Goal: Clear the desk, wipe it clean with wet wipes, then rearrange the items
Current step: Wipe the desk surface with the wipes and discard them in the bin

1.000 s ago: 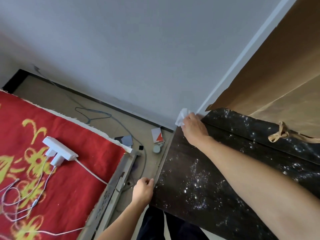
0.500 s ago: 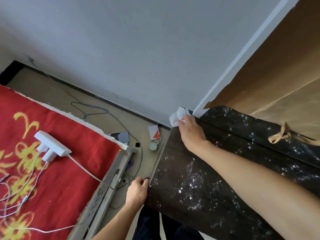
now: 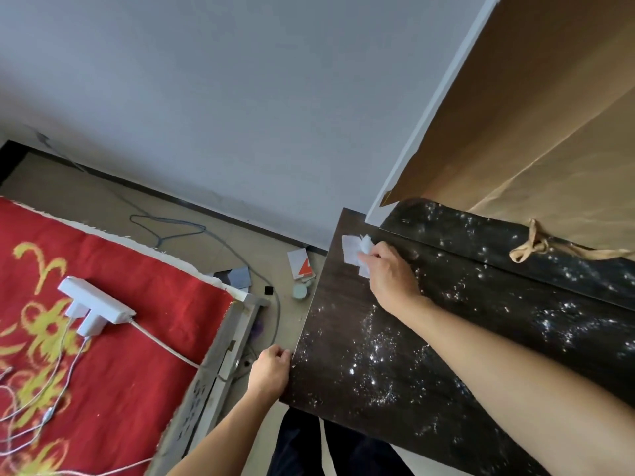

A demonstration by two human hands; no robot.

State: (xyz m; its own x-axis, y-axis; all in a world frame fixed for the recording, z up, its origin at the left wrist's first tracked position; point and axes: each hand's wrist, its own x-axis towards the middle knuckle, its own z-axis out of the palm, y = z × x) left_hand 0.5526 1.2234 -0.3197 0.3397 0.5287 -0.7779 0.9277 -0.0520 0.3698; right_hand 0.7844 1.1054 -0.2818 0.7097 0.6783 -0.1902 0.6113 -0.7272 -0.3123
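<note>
A dark wood-grain desk (image 3: 343,324) fills the right half of the view, its top wet and glistening. My right hand (image 3: 390,276) holds a crumpled white wet wipe (image 3: 355,250) and presses it on the desk near the far left corner. My left hand (image 3: 271,369) grips the desk's left edge near the front corner, thumb on top.
A red bed cover (image 3: 137,338) with a white power strip (image 3: 91,302) and cables lies at left. On the floor between bed and desk lie a small box (image 3: 302,264), a round lid (image 3: 300,291) and a cable. Brown curtain (image 3: 532,132) hangs behind the desk.
My right hand has drawn the wipe back from the far corner's edge onto the desk top. My left hand keeps its grip on the desk's left edge.
</note>
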